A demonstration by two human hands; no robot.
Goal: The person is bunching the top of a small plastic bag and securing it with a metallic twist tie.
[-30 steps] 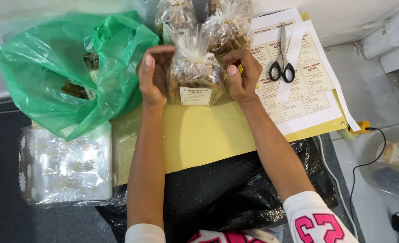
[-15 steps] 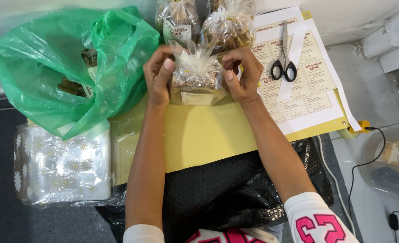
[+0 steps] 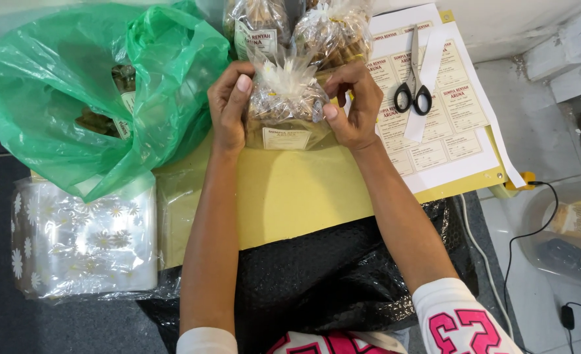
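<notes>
Both hands, left (image 3: 230, 105) and right (image 3: 352, 108), pinch the clear snack bag (image 3: 285, 105) between their fingers: likely light, crinkly, slippery film, brittle contents; best held at the sides.

Bare yellow board (image 3: 290, 203) open just below the fingertips of both hands, free for passage. Blocked just beyond the fingers by two filled cellophane snack bags (image 3: 303, 29). Hemmed in left of the left hand's (image 3: 228, 108) fingers by a bulging green plastic bag (image 3: 61, 92). Right of the right hand's (image 3: 352, 108) fingers, scissors (image 3: 413, 92) and a white paper strip (image 3: 428, 78) lying flat on the label sheet (image 3: 447, 141); room above them.
</notes>
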